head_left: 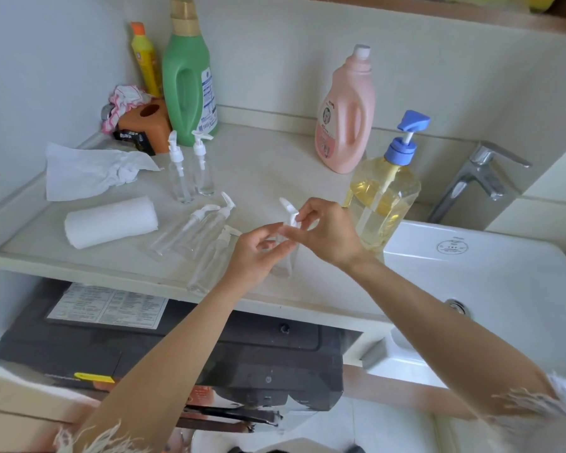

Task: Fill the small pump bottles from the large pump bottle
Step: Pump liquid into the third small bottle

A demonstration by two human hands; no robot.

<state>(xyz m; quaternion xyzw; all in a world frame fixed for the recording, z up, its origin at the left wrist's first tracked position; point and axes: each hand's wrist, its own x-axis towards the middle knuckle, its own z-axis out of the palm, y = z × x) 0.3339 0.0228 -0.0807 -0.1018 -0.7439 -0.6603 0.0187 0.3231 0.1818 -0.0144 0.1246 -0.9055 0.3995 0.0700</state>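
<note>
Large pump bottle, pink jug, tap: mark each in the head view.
Large pump bottle (pixel 381 197): head view, on its clear body, at the yellow liquid.
Pink jug (pixel 345 119): head view, on its body, beside the handle.
Tap (pixel 477 173): head view, on the chrome body under the lever.

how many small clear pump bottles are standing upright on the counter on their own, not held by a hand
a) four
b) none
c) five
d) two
d) Only the two upright small bottles stand on their own, in front of the green jug; three others lie on their sides on the counter, and one small bottle is held between the left hand and the right hand.
</note>
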